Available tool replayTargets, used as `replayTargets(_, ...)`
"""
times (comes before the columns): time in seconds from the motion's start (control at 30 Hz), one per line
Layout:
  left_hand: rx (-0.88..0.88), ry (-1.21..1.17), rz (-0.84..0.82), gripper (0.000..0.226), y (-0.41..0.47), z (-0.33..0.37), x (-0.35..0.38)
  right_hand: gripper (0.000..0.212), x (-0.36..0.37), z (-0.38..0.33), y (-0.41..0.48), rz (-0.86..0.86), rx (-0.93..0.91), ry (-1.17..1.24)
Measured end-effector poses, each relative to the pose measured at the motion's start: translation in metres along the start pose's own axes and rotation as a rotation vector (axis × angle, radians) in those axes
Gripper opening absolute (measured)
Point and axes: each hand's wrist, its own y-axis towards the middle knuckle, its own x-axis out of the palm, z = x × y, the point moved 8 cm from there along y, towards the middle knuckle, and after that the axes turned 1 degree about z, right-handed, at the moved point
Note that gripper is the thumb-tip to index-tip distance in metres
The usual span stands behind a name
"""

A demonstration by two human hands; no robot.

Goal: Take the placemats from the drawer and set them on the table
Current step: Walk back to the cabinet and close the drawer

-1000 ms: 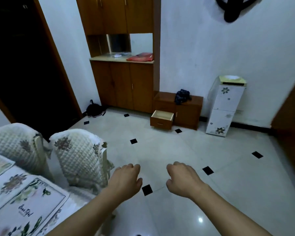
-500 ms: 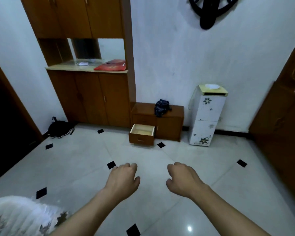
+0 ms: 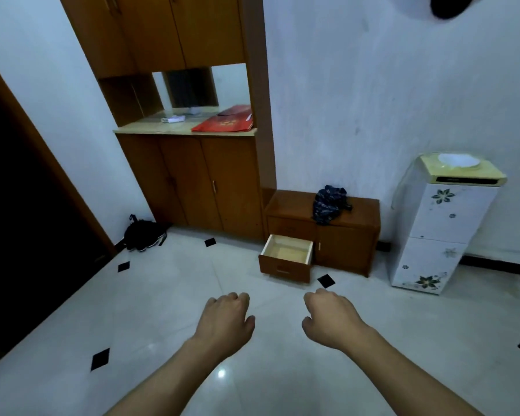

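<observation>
A small wooden drawer (image 3: 285,261) stands pulled out from a low brown cabinet (image 3: 347,240) against the far wall; its pale inside looks bare from here. My left hand (image 3: 225,321) and my right hand (image 3: 327,321) hang side by side over the tiled floor, well short of the drawer. Both have the fingers curled in and hold nothing. No placemat and no table are in view.
A tall brown cupboard (image 3: 192,181) with a red bag (image 3: 225,124) on its counter stands left of the low cabinet. A dark cloth (image 3: 327,204) lies on the cabinet top. A white floral water dispenser (image 3: 433,235) is at right, a black bag (image 3: 143,235) and dark doorway at left.
The view has turned away from the table and chairs, which have left the frame, and come closer to the drawer. Both hands keep the same curled pose in front of me.
</observation>
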Motion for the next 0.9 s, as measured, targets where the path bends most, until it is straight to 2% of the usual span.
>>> replayTargets(0.2, -0.053, -0.015, 0.006, 0.019, 0.096, -0.019, 0.013, 0.014, -0.004, 0.024, 0.1, -0.004, -0.075, -0.004)
replayTargets(0.4, -0.008, -0.038, -0.009, 0.024, 0.205, -0.053, 0.043, 0.013, 0.009, 0.044, 0.207, -0.034, -0.055, -0.008)
replayTargets(0.7, 0.128, -0.075, -0.015, 0.024, 0.407, -0.136, 0.093, 0.008, 0.044, 0.071, 0.399, -0.028, 0.103, 0.029)
replayTargets(0.9, 0.193, -0.119, -0.083, 0.021, 0.506, -0.166, 0.127, 0.017, 0.071, 0.101, 0.475, -0.056, 0.217, 0.075)
